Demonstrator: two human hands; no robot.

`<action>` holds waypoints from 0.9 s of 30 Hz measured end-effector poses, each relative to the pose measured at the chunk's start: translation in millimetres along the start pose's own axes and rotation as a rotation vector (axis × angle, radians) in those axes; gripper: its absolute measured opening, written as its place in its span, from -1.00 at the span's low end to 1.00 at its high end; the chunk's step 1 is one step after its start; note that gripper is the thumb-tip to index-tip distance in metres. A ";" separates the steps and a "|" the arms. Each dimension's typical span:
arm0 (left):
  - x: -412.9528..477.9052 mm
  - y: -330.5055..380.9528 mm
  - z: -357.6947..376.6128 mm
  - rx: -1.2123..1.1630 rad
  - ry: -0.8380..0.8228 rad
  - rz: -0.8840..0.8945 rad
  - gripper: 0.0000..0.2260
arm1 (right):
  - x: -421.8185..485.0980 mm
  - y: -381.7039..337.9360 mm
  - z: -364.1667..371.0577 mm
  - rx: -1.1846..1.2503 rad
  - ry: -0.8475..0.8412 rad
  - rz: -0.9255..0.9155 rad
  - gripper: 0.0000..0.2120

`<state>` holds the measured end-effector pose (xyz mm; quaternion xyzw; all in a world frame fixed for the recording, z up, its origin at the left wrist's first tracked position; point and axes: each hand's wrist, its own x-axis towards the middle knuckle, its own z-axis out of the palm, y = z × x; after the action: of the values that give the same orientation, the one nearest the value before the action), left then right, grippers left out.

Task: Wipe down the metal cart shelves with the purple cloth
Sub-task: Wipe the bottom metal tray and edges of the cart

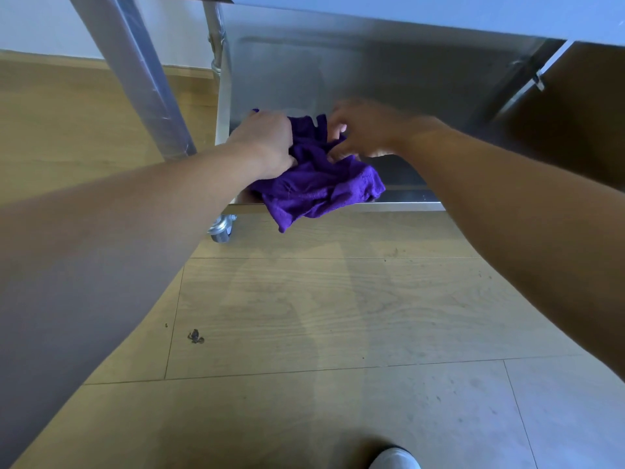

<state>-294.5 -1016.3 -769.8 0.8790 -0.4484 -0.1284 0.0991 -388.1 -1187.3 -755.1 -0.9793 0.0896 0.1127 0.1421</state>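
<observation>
**Q:** Head view: where is the purple cloth (318, 187), and how does it lie?
**A:** It is bunched on the near left corner of the cart's lower shelf (372, 76). Its long axis runs from the far left, between the hands, to the near right. One corner hangs over the front rim (399, 206) and points down at the floor (304, 316).

**Q:** Hand state?
**A:** The left hand (267, 143) grips the cloth's left side, fingers curled into the fabric. The right hand (365, 130) is motion-blurred. Its fingers (342, 128) are bent and pinch the far right folds against the thumb.

**Q:** Surface and room?
**A:** The shelf is brushed metal with dull reflections. The floor is light wood-pattern planks. A pale wall (33, 22) shows at the top left.

**Q:** Surroundings and obstructions?
**A:** A metal upright (135, 72) slants just left of the left hand. A caster (221, 226) sits below the shelf corner. The upper shelf (439, 18) overhangs the work area. A dark stain (195, 336) marks the floor. A white shoe (394, 458) shows at the bottom edge.
</observation>
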 end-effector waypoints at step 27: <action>-27.5 -4.6 6.6 0.002 0.153 0.119 -0.76 | -0.7 -7.7 -6.9 0.097 0.329 0.085 -0.73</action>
<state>-308.6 -991.7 -773.6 0.8581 -0.4912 -0.0542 0.1396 -385.8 -1182.0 -746.5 -0.9718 0.1585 -0.0479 0.1676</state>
